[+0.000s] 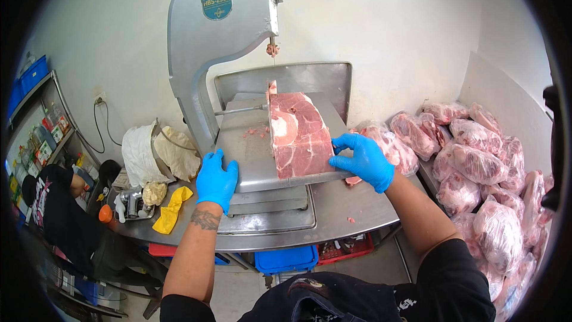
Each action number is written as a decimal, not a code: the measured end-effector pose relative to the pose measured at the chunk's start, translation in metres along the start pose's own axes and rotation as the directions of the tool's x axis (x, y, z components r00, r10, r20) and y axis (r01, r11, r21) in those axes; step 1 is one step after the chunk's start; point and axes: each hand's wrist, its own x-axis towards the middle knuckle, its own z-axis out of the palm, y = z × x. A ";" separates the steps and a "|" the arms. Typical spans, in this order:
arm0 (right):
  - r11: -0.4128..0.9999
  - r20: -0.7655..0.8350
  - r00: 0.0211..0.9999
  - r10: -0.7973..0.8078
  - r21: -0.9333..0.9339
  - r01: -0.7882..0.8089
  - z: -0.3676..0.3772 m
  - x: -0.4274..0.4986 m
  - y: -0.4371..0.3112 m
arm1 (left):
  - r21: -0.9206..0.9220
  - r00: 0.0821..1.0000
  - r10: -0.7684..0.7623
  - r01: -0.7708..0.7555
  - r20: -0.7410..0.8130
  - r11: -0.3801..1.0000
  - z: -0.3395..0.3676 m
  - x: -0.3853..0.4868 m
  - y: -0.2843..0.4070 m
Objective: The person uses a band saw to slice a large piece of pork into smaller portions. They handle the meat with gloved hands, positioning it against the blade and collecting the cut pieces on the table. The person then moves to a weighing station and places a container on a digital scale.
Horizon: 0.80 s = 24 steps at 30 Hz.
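A large block of raw marbled meat (299, 138) with pale fat and bone on its left side lies on the steel table of a meat bandsaw (243, 156). My right hand (364, 161), in a blue glove, has its thumb and fingertips against the block's right side, near the front corner. My left hand (218, 181), also gloved in blue, rests at the left front edge of the saw table, fingers apart, away from the meat. Meat scraps cling to the blade guide (272, 50). The thin blade runs down behind the block's far left end, its lower part hidden.
Plastic-wrapped meat pieces (478, 161) are piled at right. On the steel bench (353, 210) at left lie a yellow cloth (173, 210) and metal parts (134, 201). A person (67, 219) bends by the shelves at far left. Below stands a blue bin (286, 259).
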 end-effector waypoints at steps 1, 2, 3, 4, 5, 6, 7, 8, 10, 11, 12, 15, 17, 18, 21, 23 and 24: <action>0.999 -0.006 0.999 -0.035 -0.011 0.034 0.000 0.003 0.001 | 0.002 1.000 -0.002 0.002 -0.002 1.000 0.000 0.000 0.000; 1.000 -0.003 1.000 -0.029 0.008 0.029 0.000 0.006 0.002 | 0.006 1.000 -0.010 0.010 -0.006 1.000 0.000 0.000 0.000; 0.999 -0.001 1.000 -0.030 0.017 0.030 0.000 0.009 0.003 | 0.002 1.000 -0.005 0.005 -0.009 1.000 0.000 0.000 0.001; 1.000 -0.003 1.000 -0.028 0.003 0.028 0.000 0.012 0.004 | 0.001 1.000 -0.006 0.006 -0.011 1.000 0.000 -0.001 0.001; 0.999 0.000 0.999 -0.040 0.017 0.040 0.000 0.016 0.006 | -0.007 1.000 0.004 -0.004 -0.026 1.000 0.000 0.000 0.000; 0.999 -0.002 0.999 -0.049 0.008 0.049 0.000 0.020 0.008 | 0.006 1.000 0.001 -0.001 -0.025 1.000 0.001 0.000 0.000; 0.998 -0.010 0.998 -0.062 -0.017 0.062 -0.001 0.024 0.010 | 0.014 0.999 0.008 -0.007 -0.037 1.000 0.001 0.000 0.000; 0.998 -0.007 0.998 -0.055 0.007 0.055 -0.001 0.028 0.013 | 0.022 0.999 0.007 -0.006 -0.044 1.000 0.002 0.000 -0.001; 0.997 -0.020 0.997 -0.073 0.013 0.073 0.000 0.036 0.018 | 0.016 0.999 0.016 -0.015 -0.037 1.000 0.002 0.000 -0.002; 0.999 -0.023 0.999 -0.043 0.019 0.043 0.001 0.041 0.021 | 0.016 0.999 0.016 -0.015 -0.037 1.000 0.003 0.000 -0.002; 0.999 -0.029 0.999 -0.033 0.018 0.034 0.002 0.047 0.024 | 0.011 0.999 0.021 -0.021 -0.033 1.000 0.002 0.001 -0.002; 0.999 -0.035 0.999 -0.027 0.038 0.028 0.006 0.062 0.032 | 0.010 0.999 0.023 -0.023 -0.032 1.000 0.002 0.001 -0.001; 0.998 -0.028 1.000 -0.013 0.060 0.015 0.007 0.072 0.036 | 0.014 1.000 0.013 -0.012 -0.027 1.000 0.001 0.000 -0.001; 0.997 -0.022 1.000 0.002 0.071 0.000 0.007 0.076 0.038 | 0.016 1.000 0.010 -0.010 -0.025 1.000 0.001 0.000 -0.001; 1.000 -0.018 1.000 0.012 0.014 -0.012 0.007 0.089 0.042 | 0.021 0.999 0.011 -0.010 -0.031 1.000 0.002 0.000 0.000; 0.999 -0.022 1.000 0.000 -0.034 -0.001 0.007 0.097 0.046 | 0.030 0.999 0.012 -0.011 -0.038 0.999 0.003 0.000 0.000; 0.999 -0.023 1.000 -0.009 -0.047 0.008 0.008 0.102 0.048 | 0.031 0.999 0.017 -0.015 -0.040 0.999 0.003 0.001 0.000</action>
